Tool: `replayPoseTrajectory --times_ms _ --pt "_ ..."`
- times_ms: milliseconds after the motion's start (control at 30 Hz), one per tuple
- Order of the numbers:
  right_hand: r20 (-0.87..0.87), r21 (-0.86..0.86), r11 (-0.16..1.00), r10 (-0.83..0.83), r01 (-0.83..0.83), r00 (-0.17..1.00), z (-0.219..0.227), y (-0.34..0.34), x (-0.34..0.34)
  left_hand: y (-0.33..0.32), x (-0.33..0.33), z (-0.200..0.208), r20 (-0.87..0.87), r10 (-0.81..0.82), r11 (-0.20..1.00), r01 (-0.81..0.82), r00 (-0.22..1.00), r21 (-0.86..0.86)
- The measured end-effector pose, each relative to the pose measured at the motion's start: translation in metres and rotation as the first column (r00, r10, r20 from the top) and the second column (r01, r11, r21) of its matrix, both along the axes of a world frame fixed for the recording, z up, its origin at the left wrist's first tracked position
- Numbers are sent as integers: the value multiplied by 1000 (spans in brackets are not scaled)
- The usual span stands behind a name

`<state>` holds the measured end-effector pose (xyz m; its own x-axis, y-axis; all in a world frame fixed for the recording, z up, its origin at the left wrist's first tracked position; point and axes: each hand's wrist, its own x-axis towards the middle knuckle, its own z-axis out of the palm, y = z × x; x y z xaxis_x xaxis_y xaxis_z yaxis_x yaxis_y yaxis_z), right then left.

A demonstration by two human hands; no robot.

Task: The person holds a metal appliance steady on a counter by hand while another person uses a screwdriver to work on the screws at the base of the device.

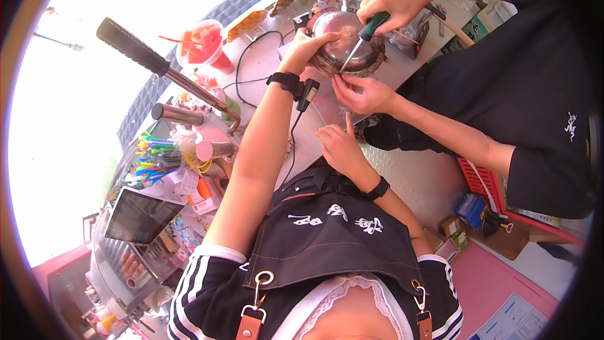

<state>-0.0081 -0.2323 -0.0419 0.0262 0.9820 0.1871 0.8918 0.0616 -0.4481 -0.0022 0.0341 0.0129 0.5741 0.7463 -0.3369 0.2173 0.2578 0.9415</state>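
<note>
A shiny, rounded metal vessel (pixel 348 44) is on the worktop ahead of me. My left hand (pixel 306 48) grips its left side, the thumb laid over the metal. Closer to my body, my right hand (pixel 340 146) is by the table's near edge, apart from the vessel. Its index finger points up, the other fingers are loosely bent, and I see nothing held. Another person's hand grips a screwdriver (pixel 374 26) with a dark green handle, its shaft slanting down to the vessel's rim. That person's other hand (pixel 363 94) pinches at the tip; what it pinches is too small to tell.
The other person stands at the right in black clothing. Left of the vessel are a black cable (pixel 237 75), a cup of red drink (pixel 204 47) and a long dark-handled lever (pixel 133 45). Colourful straws (pixel 160 156) and a tablet screen (pixel 143 215) are further left. A red basket (pixel 479 184) is lower right.
</note>
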Motion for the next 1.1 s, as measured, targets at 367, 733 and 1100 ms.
replayPoseTrajectory --times_ms 367,733,1100 --pt "16 -8 1000 -1 1 1000 -2 -2 -2 -7 -1 10 94 -9 999 13 996 -39" --pt "14 -41 999 -8 8 1000 -2 -5 -4 -4 -4 20 69 -58 986 68 996 -153" --pt "13 -104 994 -16 17 1000 3 -6 -6 -10 -2 16 105 3 998 3 994 -60"
